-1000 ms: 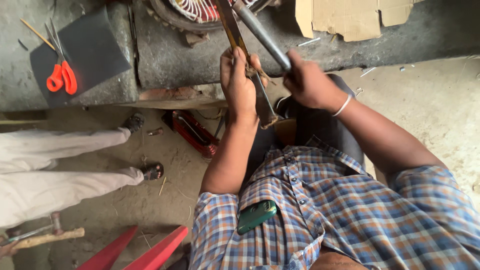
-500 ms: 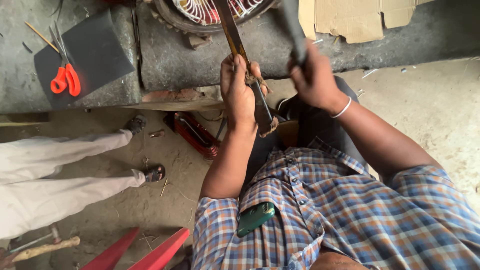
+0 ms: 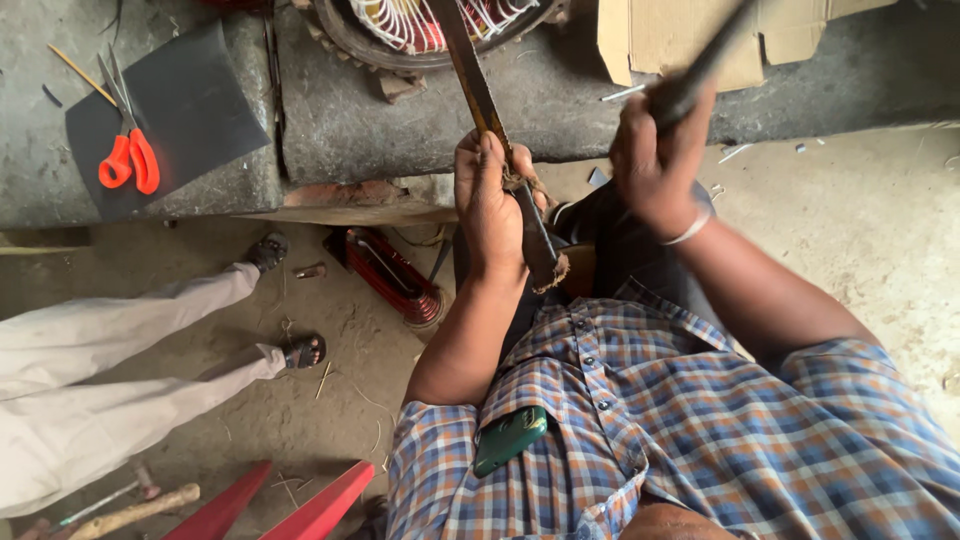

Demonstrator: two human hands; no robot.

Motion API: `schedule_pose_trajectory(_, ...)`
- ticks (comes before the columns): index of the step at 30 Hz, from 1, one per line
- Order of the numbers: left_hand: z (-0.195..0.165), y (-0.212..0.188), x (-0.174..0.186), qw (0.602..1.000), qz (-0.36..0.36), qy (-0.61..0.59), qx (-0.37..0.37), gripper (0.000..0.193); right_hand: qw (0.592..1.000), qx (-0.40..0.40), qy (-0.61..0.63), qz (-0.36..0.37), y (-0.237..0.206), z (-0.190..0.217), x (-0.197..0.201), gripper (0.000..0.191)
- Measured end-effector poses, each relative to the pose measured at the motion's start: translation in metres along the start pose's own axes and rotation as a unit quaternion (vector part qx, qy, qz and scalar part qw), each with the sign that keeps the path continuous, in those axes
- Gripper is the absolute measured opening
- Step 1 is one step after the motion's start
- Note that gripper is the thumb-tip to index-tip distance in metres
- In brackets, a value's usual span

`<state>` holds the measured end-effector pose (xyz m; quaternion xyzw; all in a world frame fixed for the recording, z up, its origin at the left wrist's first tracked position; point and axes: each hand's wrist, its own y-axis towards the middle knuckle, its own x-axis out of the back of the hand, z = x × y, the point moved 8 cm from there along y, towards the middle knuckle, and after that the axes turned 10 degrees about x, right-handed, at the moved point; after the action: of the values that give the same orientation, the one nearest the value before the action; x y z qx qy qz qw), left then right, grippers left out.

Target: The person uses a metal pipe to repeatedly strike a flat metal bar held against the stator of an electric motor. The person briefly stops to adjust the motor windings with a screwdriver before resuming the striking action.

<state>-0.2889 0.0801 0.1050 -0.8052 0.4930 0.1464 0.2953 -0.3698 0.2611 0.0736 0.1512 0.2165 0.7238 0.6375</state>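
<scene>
Seen from above, a person in a blue-and-orange checked shirt [image 3: 700, 420] works at a rough grey concrete worktop [image 3: 420, 110]. At far left, orange-handled scissors [image 3: 128, 150] lie on a dark grey sheet [image 3: 190, 110] on that worktop, a thin wooden stick [image 3: 80, 72] just beside them. Below, on the dirt floor [image 3: 300, 400], another person's legs in pale trousers [image 3: 110, 370] stretch in from the left edge, sandalled feet [image 3: 300, 352] pointing right; a wooden-handled hammer [image 3: 130, 510] and two red bars [image 3: 280, 505] lie near the lower edge. A red coil of wire [image 3: 395, 275] rests on the floor under the worktop's lip.

At centre, the left hand [image 3: 490, 205] is closed in a firm grip around a long rusty flat metal bar [image 3: 480, 90], whose lower end is wrapped with twine; the bar slants up to a round motor stator with red-and-white windings [image 3: 430, 20] at the top edge. A dark green phone [image 3: 510, 438] sticks out of the shirt pocket.

To the right, the right hand [image 3: 655, 165], a white bangle on its wrist, is clenched around the dark handle of a tool [image 3: 700, 65] raised up and to the right; its head is out of frame. Behind it, a torn piece of plain brown cardboard [image 3: 690, 35] lies on the worktop, partly hidden by the raised handle.
</scene>
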Motion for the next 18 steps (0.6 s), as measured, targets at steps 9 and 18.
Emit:
schedule_pose_trajectory(9, -0.014, 0.001, 0.0, 1.0, 0.008, 0.015, -0.006, 0.025, 0.995, 0.054, -0.029, 0.079, -0.004, 0.016, -0.013, 0.019)
schedule_pose_trajectory(18, -0.013, -0.01, 0.002, 0.999, 0.02, 0.047, 0.002, 0.022, 0.989, 0.04, 0.137, 0.026, -0.008, 0.007, -0.019, 0.02)
